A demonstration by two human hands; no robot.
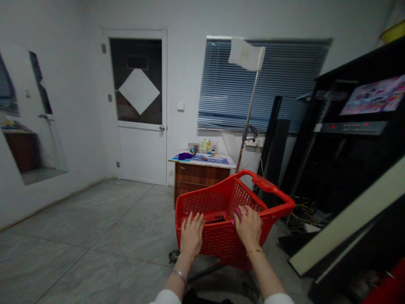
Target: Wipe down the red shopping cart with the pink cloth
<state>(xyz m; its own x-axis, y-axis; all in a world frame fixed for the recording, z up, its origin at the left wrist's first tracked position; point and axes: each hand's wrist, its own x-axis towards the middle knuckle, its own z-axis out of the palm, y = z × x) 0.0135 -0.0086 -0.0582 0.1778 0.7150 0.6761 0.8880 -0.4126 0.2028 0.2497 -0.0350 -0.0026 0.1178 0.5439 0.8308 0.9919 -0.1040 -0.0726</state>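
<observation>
A red plastic shopping cart (221,198) stands on the grey tiled floor just ahead of me, its basket tilted to the right. My left hand (191,234) lies over the near rim of the basket, fingers curled on the edge. My right hand (248,226) grips the same rim further right, fingers wrapped over it. Something dark lies inside the basket between my hands; I cannot make out what it is.
A wooden cabinet (198,175) with small items on top stands behind the cart, beside a white door (141,147). A metal pole with a white flag (249,105) leans by the window blinds (265,84). Dark shelving and a slanted board (344,219) crowd the right side.
</observation>
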